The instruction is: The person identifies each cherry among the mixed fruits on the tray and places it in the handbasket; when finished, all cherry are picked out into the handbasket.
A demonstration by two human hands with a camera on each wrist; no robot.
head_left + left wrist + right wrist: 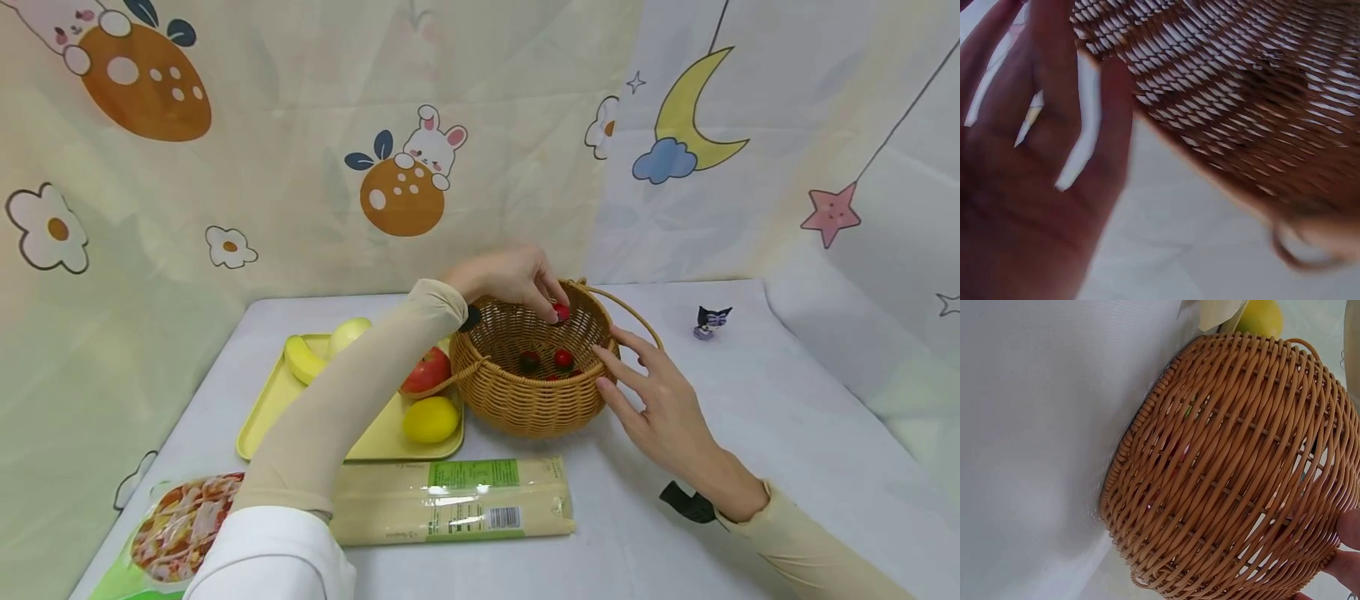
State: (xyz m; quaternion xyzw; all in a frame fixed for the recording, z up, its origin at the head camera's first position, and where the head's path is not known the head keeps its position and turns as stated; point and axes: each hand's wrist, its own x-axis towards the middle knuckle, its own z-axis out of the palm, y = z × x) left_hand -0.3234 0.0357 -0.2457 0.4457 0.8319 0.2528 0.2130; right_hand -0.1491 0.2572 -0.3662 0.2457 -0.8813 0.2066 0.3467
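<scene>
My left hand (510, 279) reaches over the wicker basket (536, 408) from the left and pinches a small round red fruit (561, 312), like a cherry tomato, above its opening. Inside the basket lie several similar fruits, among them a red one (563, 358) and a darker one (528, 361). At the basket's right rim is my right hand (660, 408), thumb against the outer wall and a finger over the edge. The left wrist view shows the left hand (1035, 162) beside blurred wicker, its fruit hidden. In the right wrist view, fingertips (1349, 531) touch the weave.
Left of the basket, a yellow tray (375, 446) bears bananas (302, 360), a red apple (429, 371), a lemon (431, 419) and a pale green fruit (348, 335). In front lies a long noodle-like pack (465, 500); a pizza-pictured bag (180, 529) is front left. A figurine (709, 322) stands right.
</scene>
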